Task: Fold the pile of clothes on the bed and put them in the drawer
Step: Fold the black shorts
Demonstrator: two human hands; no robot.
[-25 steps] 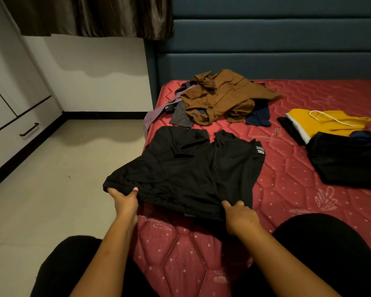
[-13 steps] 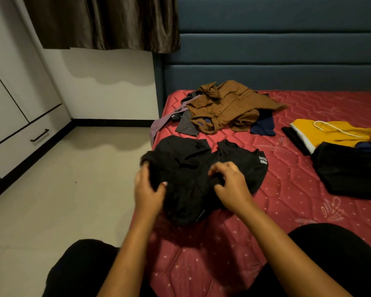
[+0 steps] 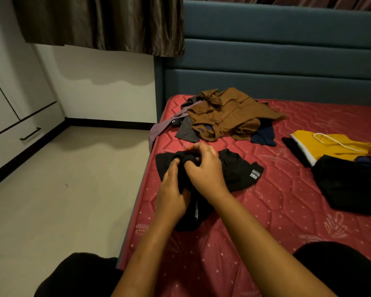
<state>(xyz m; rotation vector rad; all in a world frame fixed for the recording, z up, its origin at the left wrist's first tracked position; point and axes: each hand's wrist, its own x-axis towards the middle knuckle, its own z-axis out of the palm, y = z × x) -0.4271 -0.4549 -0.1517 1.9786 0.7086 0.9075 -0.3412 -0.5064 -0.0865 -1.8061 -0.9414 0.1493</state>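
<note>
My left hand (image 3: 171,197) and right hand (image 3: 206,170) each grip the bunched black shirt (image 3: 237,173), soft matte cloth with white label, lying near the left edge of the quilted red mattress (image 3: 276,202), crumpled brown pile (image 3: 225,114) beyond

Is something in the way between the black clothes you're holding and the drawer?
Nothing visible. The left hand and right hand grip the black garment on the bed; only floor shows between it and the drawer.

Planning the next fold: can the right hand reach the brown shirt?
Probably yes: the brown shirt lies uncovered just beyond the right hand, though that hand grips the black garment.
</note>
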